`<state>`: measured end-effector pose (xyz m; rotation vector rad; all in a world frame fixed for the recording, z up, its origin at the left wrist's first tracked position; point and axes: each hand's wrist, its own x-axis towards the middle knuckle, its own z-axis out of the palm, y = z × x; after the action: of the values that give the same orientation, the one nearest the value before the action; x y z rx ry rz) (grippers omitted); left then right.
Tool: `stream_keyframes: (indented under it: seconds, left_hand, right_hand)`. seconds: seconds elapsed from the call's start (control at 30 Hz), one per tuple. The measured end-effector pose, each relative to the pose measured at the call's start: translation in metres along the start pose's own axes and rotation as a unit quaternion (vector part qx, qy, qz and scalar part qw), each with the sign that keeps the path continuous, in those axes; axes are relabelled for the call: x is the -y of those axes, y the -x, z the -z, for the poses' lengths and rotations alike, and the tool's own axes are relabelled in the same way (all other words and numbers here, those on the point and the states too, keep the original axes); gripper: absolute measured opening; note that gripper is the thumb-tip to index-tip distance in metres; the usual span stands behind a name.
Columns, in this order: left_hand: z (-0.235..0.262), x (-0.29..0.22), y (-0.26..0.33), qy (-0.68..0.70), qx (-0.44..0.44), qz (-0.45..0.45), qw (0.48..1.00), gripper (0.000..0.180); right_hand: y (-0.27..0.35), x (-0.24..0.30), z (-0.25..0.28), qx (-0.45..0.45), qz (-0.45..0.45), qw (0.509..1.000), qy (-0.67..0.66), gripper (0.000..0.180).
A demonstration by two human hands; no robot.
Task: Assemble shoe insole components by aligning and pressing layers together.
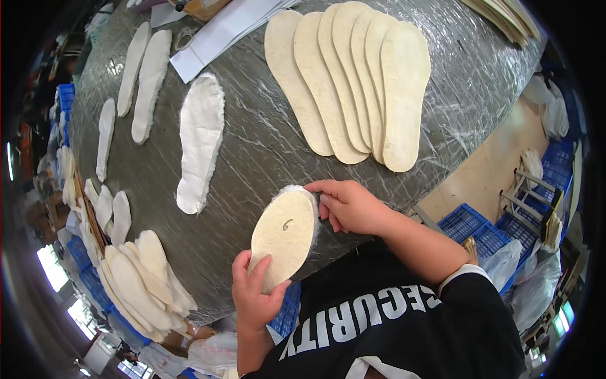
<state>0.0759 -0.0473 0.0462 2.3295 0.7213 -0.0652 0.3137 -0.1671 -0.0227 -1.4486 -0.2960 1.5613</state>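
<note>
Felt-like and cream-coloured, the insole (283,239) with a white fleecy backing sits at the near edge of the grey table (265,145), held between both my hands. My left hand (255,294) cups its heel end, thumb and fingers pressed onto the face, while my right hand (348,205) pinches its toe end, fingers curled over the fuzzy rim. Just beyond lies a single white fleece cutout (201,142). Farther off, a fanned row of tan insoles (353,82) overlaps on the table. To my left, a heap of pale insoles (142,284) rests at the edge. Blue crates (480,230) stand on the floor at right; I cannot tell what they hold.
</note>
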Motion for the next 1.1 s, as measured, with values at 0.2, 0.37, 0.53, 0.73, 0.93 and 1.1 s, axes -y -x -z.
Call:
stream_keyframes:
  seconds: [0.2,0.37,0.53,0.73,0.93,1.1]
  left_hand:
    - [-0.002,0.003,-0.001,-0.011,0.006,-0.007,1.0,0.057]
    - [-0.001,0.003,-0.005,-0.02,0.011,-0.01,1.0,0.056]
    - [0.001,0.001,-0.008,-0.033,0.029,0.0,0.999,0.055]
    - [0.004,-0.003,-0.012,-0.033,0.039,0.003,0.999,0.053]
    - [0.004,-0.006,-0.014,-0.042,0.048,0.005,0.998,0.053]
    - [0.002,-0.006,-0.015,-0.066,0.055,0.007,0.996,0.054]
  right_hand:
    - [-0.001,0.001,0.0,0.002,0.005,1.0,0.0,0.035]
    - [0.001,0.004,-0.001,0.0,0.006,1.0,0.005,0.035]
    - [0.0,0.001,-0.001,0.003,0.008,1.0,0.002,0.036]
    - [0.001,0.003,0.0,0.001,0.001,1.0,0.007,0.035]
    - [0.0,0.002,0.0,0.001,0.013,1.0,0.011,0.035]
    - [0.0,0.001,0.0,0.003,0.017,1.0,0.014,0.036]
